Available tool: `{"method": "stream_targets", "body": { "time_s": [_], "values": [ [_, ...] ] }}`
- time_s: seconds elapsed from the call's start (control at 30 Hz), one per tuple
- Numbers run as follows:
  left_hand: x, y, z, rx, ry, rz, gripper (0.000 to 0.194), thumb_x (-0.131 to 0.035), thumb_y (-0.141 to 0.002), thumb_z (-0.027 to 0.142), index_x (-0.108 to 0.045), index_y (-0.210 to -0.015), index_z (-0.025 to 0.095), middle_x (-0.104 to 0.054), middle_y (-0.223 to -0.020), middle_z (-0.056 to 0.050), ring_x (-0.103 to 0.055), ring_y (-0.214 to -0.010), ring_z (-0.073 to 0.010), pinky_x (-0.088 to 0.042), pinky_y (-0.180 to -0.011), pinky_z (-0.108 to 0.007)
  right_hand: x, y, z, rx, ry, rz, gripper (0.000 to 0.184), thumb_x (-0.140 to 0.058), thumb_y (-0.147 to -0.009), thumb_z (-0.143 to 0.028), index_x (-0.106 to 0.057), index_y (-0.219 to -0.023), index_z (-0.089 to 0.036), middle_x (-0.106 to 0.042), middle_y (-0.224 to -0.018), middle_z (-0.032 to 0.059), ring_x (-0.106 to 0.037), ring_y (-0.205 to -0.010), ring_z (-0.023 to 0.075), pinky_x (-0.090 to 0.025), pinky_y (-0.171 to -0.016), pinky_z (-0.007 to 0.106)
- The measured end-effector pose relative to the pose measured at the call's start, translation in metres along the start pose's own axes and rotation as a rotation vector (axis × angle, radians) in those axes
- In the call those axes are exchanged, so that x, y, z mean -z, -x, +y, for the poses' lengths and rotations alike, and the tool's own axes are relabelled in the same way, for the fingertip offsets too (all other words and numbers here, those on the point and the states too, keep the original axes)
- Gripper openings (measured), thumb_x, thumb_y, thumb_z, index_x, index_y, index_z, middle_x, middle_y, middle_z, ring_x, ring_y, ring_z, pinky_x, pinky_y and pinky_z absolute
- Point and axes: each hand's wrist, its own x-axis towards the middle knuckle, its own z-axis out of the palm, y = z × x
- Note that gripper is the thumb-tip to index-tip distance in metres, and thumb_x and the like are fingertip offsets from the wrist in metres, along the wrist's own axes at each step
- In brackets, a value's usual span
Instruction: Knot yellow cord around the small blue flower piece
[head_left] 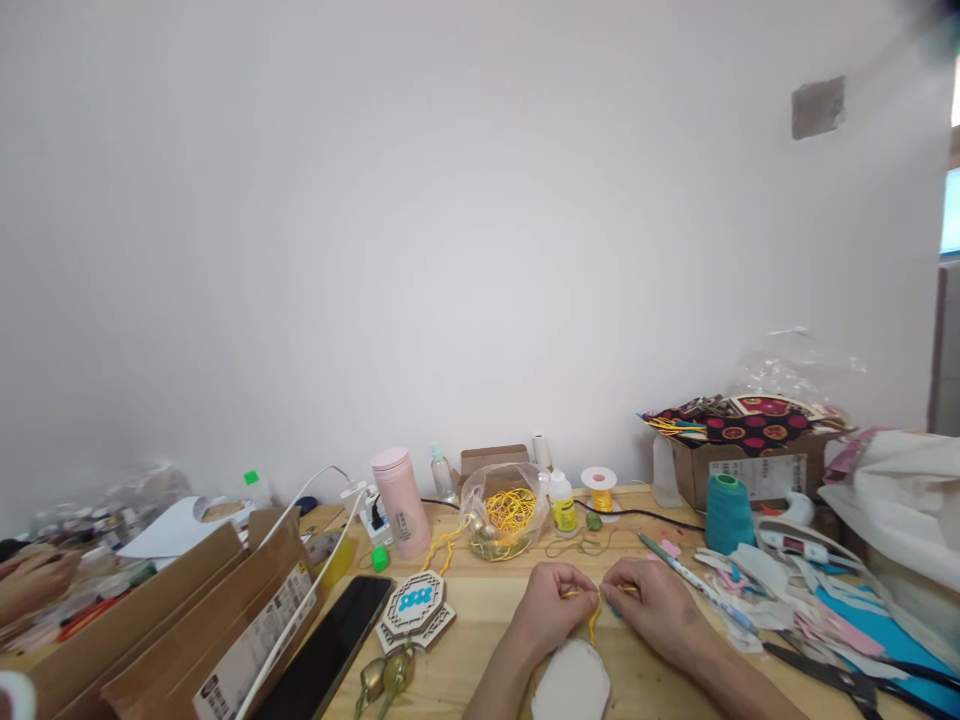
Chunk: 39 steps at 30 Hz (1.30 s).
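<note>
My left hand pinches a yellow cord at the front middle of the table. Close by on the right, my right hand is closed on the same cord, its fingertips almost meeting those of the left. From between the hands the cord runs down to a pale flat piece with cut corners, which lies below them near the front edge. A bit of blue-green shows under the right fingers; I cannot make out what it is. Left of my hands lie octagonal wooden ornaments with yellow cord, and brass-coloured bells.
Behind my hands stand a bag of yellow cords, a glue bottle and a cord spool. Scissors, a pen and a teal thread cone lie right. A phone, pink flask and another person's hand are left.
</note>
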Motion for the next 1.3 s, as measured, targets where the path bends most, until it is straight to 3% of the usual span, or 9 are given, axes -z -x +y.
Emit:
{"method": "stream_targets", "body": {
  "time_s": [0.37,0.47,0.63,0.77,0.9,1.13,1.3],
  "values": [
    [0.0,0.001,-0.004,-0.057,-0.012,0.062,0.019,-0.059,-0.057,0.023,-0.066,-0.067,0.009,-0.058,-0.053,-0.001,-0.04,-0.047,-0.0075,-0.03,-0.045,-0.018,0.003,0.001,-0.002,0.09,0.01,-0.026,0.027,-0.038,-0.073,-0.032,-0.062,-0.066,-0.022,-0.064,-0.069,0.0023,-0.055,-0.068,0.0176,-0.037,-0.059,0.025],
    [0.0,0.002,-0.006,-0.039,-0.03,0.065,0.022,-0.061,-0.055,0.026,-0.067,-0.068,0.01,-0.062,-0.059,-0.003,-0.043,-0.05,-0.009,-0.033,-0.047,-0.02,0.002,-0.001,0.002,0.055,0.013,-0.066,0.027,-0.038,-0.072,-0.032,-0.063,-0.068,-0.022,-0.064,-0.072,0.0031,-0.056,-0.07,0.019,-0.039,-0.06,0.026],
    [0.001,0.003,-0.007,0.046,-0.096,0.08,0.031,-0.062,-0.052,0.033,-0.068,-0.071,0.01,-0.059,-0.053,-0.002,-0.036,-0.042,-0.0067,-0.026,-0.04,-0.019,-0.002,-0.003,0.007,0.022,0.007,-0.113,0.028,-0.037,-0.073,-0.035,-0.062,-0.069,-0.023,-0.065,-0.073,0.0021,-0.057,-0.071,0.0194,-0.041,-0.059,0.026],
    [0.001,0.004,-0.003,0.098,-0.107,0.071,0.028,-0.061,-0.051,0.029,-0.068,-0.071,0.01,-0.056,-0.049,0.0,-0.033,-0.04,-0.0065,-0.024,-0.037,-0.019,-0.004,-0.002,0.007,0.014,0.1,-0.064,0.028,-0.036,-0.072,-0.034,-0.061,-0.066,-0.024,-0.064,-0.075,0.0032,-0.056,-0.073,0.0222,-0.04,-0.059,0.03],
    [0.0,0.006,0.002,0.068,-0.105,0.087,0.025,-0.06,-0.053,0.027,-0.069,-0.071,0.011,-0.059,-0.053,-0.002,-0.038,-0.043,-0.0079,-0.029,-0.04,-0.019,-0.002,-0.002,0.008,0.002,0.043,-0.079,0.028,-0.037,-0.073,-0.036,-0.062,-0.069,-0.024,-0.065,-0.076,0.0044,-0.056,-0.073,0.0225,-0.041,-0.061,0.03],
    [0.002,0.007,0.003,0.107,-0.082,0.055,0.031,-0.063,-0.052,0.034,-0.069,-0.073,0.012,-0.054,-0.048,0.0,-0.027,-0.037,-0.005,-0.021,-0.036,-0.019,-0.001,-0.004,0.013,-0.026,-0.043,-0.102,0.028,-0.04,-0.071,-0.039,-0.062,-0.068,-0.023,-0.065,-0.075,0.004,-0.056,-0.07,0.021,-0.041,-0.059,0.028],
    [0.002,0.005,0.004,0.032,0.01,0.028,0.025,-0.064,-0.052,0.03,-0.068,-0.068,0.011,-0.057,-0.051,-0.001,-0.035,-0.041,-0.0066,-0.027,-0.041,-0.02,-0.001,-0.003,0.012,-0.025,-0.063,-0.085,0.03,-0.039,-0.071,-0.038,-0.062,-0.065,-0.02,-0.064,-0.067,0.0037,-0.056,-0.063,0.0191,-0.039,-0.055,0.025]
  ]
}}
